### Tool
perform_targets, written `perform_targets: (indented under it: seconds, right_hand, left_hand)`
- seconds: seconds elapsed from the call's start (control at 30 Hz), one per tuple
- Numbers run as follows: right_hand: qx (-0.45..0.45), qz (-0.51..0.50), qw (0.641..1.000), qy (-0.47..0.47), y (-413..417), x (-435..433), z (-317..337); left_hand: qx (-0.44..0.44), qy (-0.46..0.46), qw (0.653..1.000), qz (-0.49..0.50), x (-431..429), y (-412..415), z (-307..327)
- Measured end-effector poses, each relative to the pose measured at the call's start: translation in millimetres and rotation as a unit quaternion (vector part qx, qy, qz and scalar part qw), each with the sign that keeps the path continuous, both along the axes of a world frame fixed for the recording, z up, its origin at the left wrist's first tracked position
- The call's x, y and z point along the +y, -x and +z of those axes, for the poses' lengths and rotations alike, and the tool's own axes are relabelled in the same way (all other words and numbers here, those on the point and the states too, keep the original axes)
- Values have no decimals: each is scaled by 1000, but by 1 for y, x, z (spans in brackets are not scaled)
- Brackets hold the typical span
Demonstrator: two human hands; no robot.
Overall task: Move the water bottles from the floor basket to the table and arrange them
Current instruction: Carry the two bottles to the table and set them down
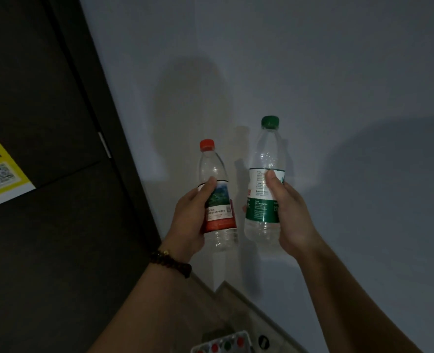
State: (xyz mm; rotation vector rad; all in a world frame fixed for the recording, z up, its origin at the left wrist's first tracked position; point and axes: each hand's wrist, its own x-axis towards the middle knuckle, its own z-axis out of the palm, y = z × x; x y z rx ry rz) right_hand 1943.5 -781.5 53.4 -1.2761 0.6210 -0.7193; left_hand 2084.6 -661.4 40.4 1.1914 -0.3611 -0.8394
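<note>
My left grip [190, 215] is clamped round the label of the red-capped bottle [217, 200], and my right grip [292, 212] is wrapped round the green-capped bottle [264, 194]. Both are upright, side by side and close together in front of the pale wall [312, 72]. The basket [246, 336] sits low at my feet with more caps showing inside. The bench is out of view, so I judge this the carry. I should hold mid-body without squeezing the thin plastic, keep the bottles vertical and apart, then set each base down flat before letting go.
</note>
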Motion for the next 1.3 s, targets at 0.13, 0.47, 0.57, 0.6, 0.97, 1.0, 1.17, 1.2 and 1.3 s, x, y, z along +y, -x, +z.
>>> perform_targets:
  seconds: [0.13,0.47,0.57,0.6,0.97,1.0,1.17,1.2,1.3]
  right_hand:
    - [-16,-6,998,-67,11,-3,-1]
    - [-10,-26,985,-172,23,17,-19]
    - [3,-65,977,-203,21,28,-23]
    - [6,-73,974,-215,22,33,-25]
    - [100,-248,918,-294,63,132,-74]
    - [110,-280,908,-293,74,140,-77]
    - [136,-417,849,-294,145,191,-82]
    - [129,-442,837,-295,161,201,-83]
    - [90,-517,794,-308,207,232,-83]
  left_hand:
    - [46,-11,999,17,-6,10,1]
    - [164,-51,985,-34,-8,4,-13]
    - [152,-71,982,-89,-3,-4,-14]
    - [141,-77,981,-110,0,-6,-14]
    - [7,-201,932,-302,19,14,-59]
    - [5,-208,922,-327,19,26,-63]
    - [-21,-207,860,-467,27,114,-69]
    - [-31,-204,846,-491,29,133,-69]
    - [-70,-190,811,-549,34,192,-64]
